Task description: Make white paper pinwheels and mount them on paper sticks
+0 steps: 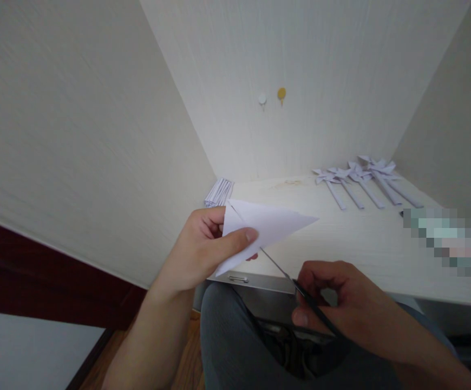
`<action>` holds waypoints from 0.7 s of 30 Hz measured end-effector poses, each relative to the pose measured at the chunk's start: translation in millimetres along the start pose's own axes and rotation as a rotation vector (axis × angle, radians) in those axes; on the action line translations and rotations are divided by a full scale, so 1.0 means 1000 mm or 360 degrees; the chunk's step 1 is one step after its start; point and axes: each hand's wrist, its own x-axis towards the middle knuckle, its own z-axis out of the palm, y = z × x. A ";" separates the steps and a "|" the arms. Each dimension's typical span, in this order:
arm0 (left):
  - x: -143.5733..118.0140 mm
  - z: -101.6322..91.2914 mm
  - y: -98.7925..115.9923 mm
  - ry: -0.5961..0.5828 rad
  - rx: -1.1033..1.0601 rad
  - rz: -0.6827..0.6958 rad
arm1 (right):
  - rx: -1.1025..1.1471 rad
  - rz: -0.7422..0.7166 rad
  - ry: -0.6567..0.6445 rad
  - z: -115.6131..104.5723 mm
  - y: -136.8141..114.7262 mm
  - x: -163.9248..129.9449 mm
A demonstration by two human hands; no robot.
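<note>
A: Left hand (197, 252)?

B: Raised over the near edge of the counter (341, 244). Fingers clenched on a folded white paper triangle (268, 225), thumb on top, other fingers curled behind. The triangle's long point aims right; its lower corner hangs just past the counter edge.

A: Right hand (341, 309)?

B: Lower, above the lap, in front of the counter edge. Fingers grasp a pair of scissors (296, 287) by dark handles. The thin metal blade runs up and left, tip touching or just under the lower edge of the paper triangle. Cannot tell whether the blades are parted.

A: Where does the paper sit, relative to the rest?

B: Held in the air, between both hands, not lying on the counter.

A: Surroundings?

B: Pale wood-grain counter set in an alcove of the same panelling. Far right: a row of folded paper pinwheels (361, 181) with flat paper stems, lying side by side. Far left corner: a small stack of paper strips (218, 192) against the wall. On the back wall, a white peg (262, 99) and a yellow peg (281, 94), just beside each other. Right edge of counter holds a blurred-out patch, unreadable. Grey trousers (235, 336) below; wooden floor at the lower left.
</note>
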 end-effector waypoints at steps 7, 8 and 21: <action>0.001 -0.002 0.004 -0.0067 0.0021 -0.0021 | -0.0012 -0.0010 0.0002 0.000 0.000 -0.001; 0.000 -0.002 0.004 -0.0069 0.0026 -0.0018 | -0.0015 -0.0008 -0.0005 -0.001 0.000 -0.002; 0.000 -0.002 0.005 -0.0097 0.0108 0.0032 | -0.0043 0.0000 -0.0033 -0.003 -0.002 -0.003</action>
